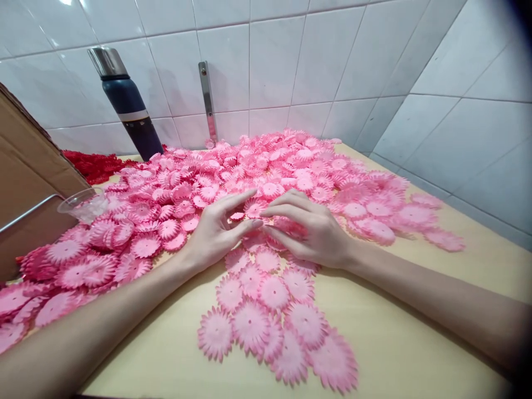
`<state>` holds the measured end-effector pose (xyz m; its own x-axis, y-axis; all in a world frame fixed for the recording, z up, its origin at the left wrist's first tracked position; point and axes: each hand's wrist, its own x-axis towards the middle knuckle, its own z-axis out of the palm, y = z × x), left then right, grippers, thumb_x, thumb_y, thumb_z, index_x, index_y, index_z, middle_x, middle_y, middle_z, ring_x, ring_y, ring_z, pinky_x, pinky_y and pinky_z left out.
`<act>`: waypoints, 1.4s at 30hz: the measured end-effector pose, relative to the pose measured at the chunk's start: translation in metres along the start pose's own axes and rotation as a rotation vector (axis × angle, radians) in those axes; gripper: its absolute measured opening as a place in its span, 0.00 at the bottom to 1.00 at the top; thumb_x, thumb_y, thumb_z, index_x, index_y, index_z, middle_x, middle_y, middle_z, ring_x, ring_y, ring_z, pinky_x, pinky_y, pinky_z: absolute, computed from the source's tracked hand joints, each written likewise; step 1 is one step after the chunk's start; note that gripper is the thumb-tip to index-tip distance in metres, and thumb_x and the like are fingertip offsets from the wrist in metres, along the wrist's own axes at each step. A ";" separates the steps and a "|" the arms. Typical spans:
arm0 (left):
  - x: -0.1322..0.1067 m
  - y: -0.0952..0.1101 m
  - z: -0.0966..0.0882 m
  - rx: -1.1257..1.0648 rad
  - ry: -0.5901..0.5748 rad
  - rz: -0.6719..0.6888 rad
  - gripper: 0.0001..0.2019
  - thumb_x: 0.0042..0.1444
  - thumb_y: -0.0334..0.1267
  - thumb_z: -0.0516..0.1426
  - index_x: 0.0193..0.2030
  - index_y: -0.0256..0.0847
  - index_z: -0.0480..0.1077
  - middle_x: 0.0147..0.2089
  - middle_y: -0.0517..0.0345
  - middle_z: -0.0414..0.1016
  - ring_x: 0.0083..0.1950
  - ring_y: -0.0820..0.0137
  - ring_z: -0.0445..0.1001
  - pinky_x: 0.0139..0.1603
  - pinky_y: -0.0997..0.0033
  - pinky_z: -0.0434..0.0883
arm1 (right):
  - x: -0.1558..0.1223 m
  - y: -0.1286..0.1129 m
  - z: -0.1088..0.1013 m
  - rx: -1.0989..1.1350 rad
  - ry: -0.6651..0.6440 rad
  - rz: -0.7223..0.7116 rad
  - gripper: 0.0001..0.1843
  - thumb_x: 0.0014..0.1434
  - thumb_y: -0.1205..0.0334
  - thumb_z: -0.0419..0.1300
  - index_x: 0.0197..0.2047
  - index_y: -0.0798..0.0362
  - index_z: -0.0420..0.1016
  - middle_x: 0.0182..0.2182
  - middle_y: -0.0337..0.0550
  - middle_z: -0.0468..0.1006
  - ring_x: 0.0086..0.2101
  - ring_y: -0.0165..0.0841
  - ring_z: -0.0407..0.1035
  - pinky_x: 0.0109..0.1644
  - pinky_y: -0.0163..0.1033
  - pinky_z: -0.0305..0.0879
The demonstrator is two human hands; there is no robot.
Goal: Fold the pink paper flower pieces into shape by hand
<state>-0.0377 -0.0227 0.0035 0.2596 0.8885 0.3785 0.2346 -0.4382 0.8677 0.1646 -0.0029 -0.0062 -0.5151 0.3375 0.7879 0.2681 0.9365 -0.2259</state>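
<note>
A big heap of pink fabric flower petals covers the far half of the pale wooden table. Nearer me, several petals lie spread flat in overlapping rows. My left hand and my right hand meet at the near edge of the heap, fingertips touching. The fingers of both are pressed together over a pink petal at the spot where they meet; how much each hand grips is partly hidden.
A dark blue flask with a steel cap stands against the tiled wall. Red petals lie beside it. A cardboard box and a clear plastic cup sit at the left. A metal strip is fixed to the wall.
</note>
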 end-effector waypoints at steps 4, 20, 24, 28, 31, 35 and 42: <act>-0.001 0.000 0.000 -0.072 -0.006 -0.007 0.23 0.49 0.38 0.66 0.53 0.39 0.71 0.48 0.49 0.76 0.47 0.66 0.75 0.46 0.67 0.76 | 0.000 0.001 0.001 0.034 -0.032 -0.018 0.08 0.60 0.73 0.58 0.43 0.57 0.74 0.35 0.49 0.78 0.36 0.36 0.70 0.40 0.45 0.71; -0.006 0.006 0.003 -0.189 -0.063 -0.010 0.17 0.48 0.35 0.67 0.46 0.39 0.75 0.41 0.55 0.80 0.41 0.68 0.80 0.42 0.71 0.80 | 0.002 -0.005 -0.005 0.224 -0.087 0.231 0.06 0.61 0.69 0.56 0.36 0.57 0.74 0.28 0.45 0.78 0.28 0.31 0.71 0.31 0.38 0.67; -0.004 0.001 0.002 -0.150 -0.062 0.001 0.23 0.46 0.36 0.68 0.52 0.42 0.75 0.48 0.52 0.77 0.43 0.67 0.80 0.43 0.68 0.80 | 0.003 -0.005 -0.007 0.275 -0.084 0.288 0.06 0.61 0.68 0.56 0.36 0.56 0.75 0.28 0.43 0.78 0.27 0.30 0.70 0.29 0.36 0.66; -0.004 -0.001 0.002 -0.050 -0.042 0.027 0.20 0.50 0.38 0.65 0.51 0.44 0.75 0.48 0.52 0.76 0.42 0.67 0.79 0.43 0.67 0.80 | 0.004 -0.005 -0.009 0.306 -0.081 0.345 0.06 0.62 0.67 0.56 0.35 0.54 0.75 0.27 0.42 0.78 0.27 0.31 0.71 0.29 0.36 0.66; -0.004 0.001 0.002 -0.046 -0.049 -0.002 0.21 0.51 0.39 0.65 0.53 0.42 0.74 0.46 0.51 0.78 0.42 0.65 0.79 0.43 0.65 0.80 | 0.004 -0.006 -0.010 0.301 -0.104 0.340 0.07 0.62 0.66 0.56 0.36 0.54 0.75 0.28 0.41 0.78 0.27 0.30 0.70 0.29 0.36 0.67; -0.004 0.005 0.002 -0.056 -0.069 -0.028 0.21 0.51 0.39 0.65 0.53 0.41 0.74 0.45 0.51 0.80 0.43 0.65 0.80 0.44 0.66 0.79 | 0.005 -0.007 -0.010 0.282 -0.130 0.341 0.07 0.63 0.65 0.55 0.36 0.54 0.74 0.27 0.41 0.78 0.27 0.29 0.70 0.29 0.36 0.67; -0.003 0.005 0.002 -0.026 -0.088 -0.026 0.20 0.51 0.40 0.64 0.52 0.40 0.74 0.47 0.50 0.80 0.44 0.64 0.80 0.45 0.65 0.79 | 0.005 -0.007 -0.008 0.299 -0.111 0.350 0.05 0.62 0.66 0.56 0.36 0.55 0.73 0.27 0.42 0.77 0.26 0.30 0.69 0.28 0.36 0.66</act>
<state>-0.0356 -0.0283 0.0063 0.3351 0.8835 0.3271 0.2185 -0.4106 0.8852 0.1664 -0.0087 0.0034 -0.5241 0.6303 0.5727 0.2029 0.7456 -0.6348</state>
